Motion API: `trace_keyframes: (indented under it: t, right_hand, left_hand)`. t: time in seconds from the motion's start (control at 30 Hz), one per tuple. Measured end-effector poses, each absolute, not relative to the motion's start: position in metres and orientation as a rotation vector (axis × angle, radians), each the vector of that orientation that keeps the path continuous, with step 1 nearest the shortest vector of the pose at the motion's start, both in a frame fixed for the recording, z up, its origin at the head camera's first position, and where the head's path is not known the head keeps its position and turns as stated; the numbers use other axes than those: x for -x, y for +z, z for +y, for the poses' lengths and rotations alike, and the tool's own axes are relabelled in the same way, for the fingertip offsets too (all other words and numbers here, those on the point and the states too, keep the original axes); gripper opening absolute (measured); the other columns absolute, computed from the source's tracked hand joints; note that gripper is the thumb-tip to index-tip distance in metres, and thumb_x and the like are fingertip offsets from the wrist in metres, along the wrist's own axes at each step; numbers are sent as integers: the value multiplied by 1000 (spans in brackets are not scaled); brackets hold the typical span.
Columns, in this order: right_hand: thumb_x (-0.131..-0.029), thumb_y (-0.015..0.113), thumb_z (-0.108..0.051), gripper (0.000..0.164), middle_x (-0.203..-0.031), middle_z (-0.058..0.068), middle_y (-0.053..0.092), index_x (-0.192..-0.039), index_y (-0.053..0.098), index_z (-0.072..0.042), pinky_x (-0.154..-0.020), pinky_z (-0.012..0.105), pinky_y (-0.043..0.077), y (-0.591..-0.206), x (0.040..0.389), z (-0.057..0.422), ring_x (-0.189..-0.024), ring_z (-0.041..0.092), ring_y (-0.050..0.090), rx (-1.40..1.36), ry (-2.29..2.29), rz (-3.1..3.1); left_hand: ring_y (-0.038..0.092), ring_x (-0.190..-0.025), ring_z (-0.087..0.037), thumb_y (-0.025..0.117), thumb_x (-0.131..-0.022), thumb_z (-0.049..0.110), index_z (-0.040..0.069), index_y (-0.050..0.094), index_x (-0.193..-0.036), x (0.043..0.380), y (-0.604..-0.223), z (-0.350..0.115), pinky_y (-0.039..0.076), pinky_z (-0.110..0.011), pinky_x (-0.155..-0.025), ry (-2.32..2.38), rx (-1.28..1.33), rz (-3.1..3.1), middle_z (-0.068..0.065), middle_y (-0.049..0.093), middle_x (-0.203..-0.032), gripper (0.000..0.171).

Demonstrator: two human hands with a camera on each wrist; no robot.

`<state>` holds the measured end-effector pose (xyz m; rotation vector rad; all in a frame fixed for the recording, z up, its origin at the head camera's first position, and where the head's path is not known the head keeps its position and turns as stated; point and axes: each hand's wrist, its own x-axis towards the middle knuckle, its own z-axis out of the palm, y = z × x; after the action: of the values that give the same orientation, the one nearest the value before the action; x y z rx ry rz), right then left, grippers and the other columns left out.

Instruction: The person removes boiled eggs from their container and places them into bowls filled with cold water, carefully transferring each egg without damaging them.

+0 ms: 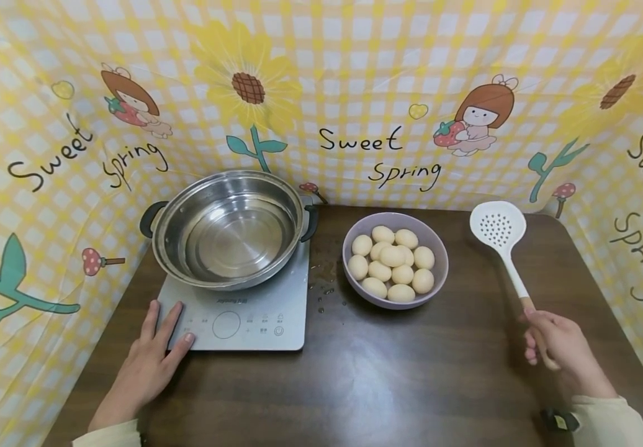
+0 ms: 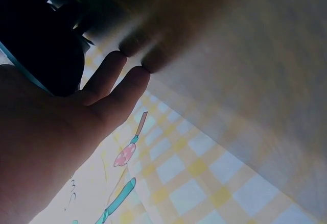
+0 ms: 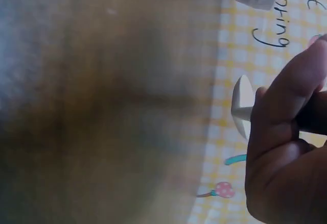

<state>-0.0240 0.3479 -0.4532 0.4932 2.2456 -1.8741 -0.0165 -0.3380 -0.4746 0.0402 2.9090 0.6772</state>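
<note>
My left hand [image 1: 151,366] rests at the front left corner of a white induction cooker [image 1: 293,310], its fingers extended along the edge. On that cooker stands a wide steel pot [image 1: 173,233] with black side handles and what looks like clear water inside. My right hand [image 1: 562,341] grips the wooden handle of a white skimmer [image 1: 514,270], whose perforated head points toward the back. In the right wrist view, curled fingers wrap the handle, and the skimmer head [image 3: 241,94] shows beyond them. A purple bowl [image 1: 396,304] of pale eggs [image 1: 393,256] sits between the hands.
Water drops [image 1: 321,292] lie on the dark wooden table [image 1: 366,372] between cooker and bowl. A yellow checked cloth [image 1: 355,62] with printed flowers and lettering rises along the back and both sides. A small black object [image 1: 558,421] is by the right sleeve.
</note>
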Motion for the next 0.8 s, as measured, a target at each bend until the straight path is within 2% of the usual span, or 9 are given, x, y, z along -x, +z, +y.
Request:
trace_keyframes:
  t: [0.2, 0.33, 0.53, 0.67, 0.8]
  right_hand:
    - [-111, 39, -25, 40, -63, 7, 56, -110, 56, 11, -50, 35, 55, -466, 23, 347, -51, 19, 59, -436, -1739, 2236]
    - [-111, 39, -29, 42, -64, 9, 55, -117, 45, 12, -51, 37, 55, -471, 21, 343, -51, 22, 61, -445, -1653, 2180]
    - [-107, 51, -35, 40, -62, 9, 53, -102, 46, 5, -51, 41, 57, -470, 13, 336, -53, 26, 64, -432, -1254, 2377]
    - [-105, 52, -42, 43, -66, 5, 54, -88, 52, -2, -50, 38, 54, -464, 8, 335, -52, 22, 61, -386, -980, 2516]
    - [-104, 54, -44, 43, -67, 2, 53, -80, 55, -8, -49, 36, 50, -462, 6, 333, -50, 20, 57, -310, -812, 2572]
  left_hand:
    - [28, -120, -77, 41, -108, 47, 15, 8, -164, 17, -474, -338, 32, -81, -85, 670, -42, 2909, -26, -17, -163, 72]
    - [28, -120, -76, 40, -108, 47, 15, 8, -164, 16, -474, -340, 32, -81, -85, 660, -28, 2909, -26, -17, -163, 72]
    - [28, -120, -76, 39, -108, 49, 14, 8, -164, 12, -476, -342, 31, -81, -87, 644, 21, 2909, -27, -18, -163, 72]
    - [24, -123, -76, 36, -108, 51, 15, 6, -164, 10, -474, -340, 30, -82, -87, 620, 49, 2902, -26, -20, -162, 73]
    - [18, -129, -72, 32, -108, 54, 15, 5, -164, 5, -471, -336, 26, -83, -88, 581, 103, 2898, -28, -19, -162, 74]
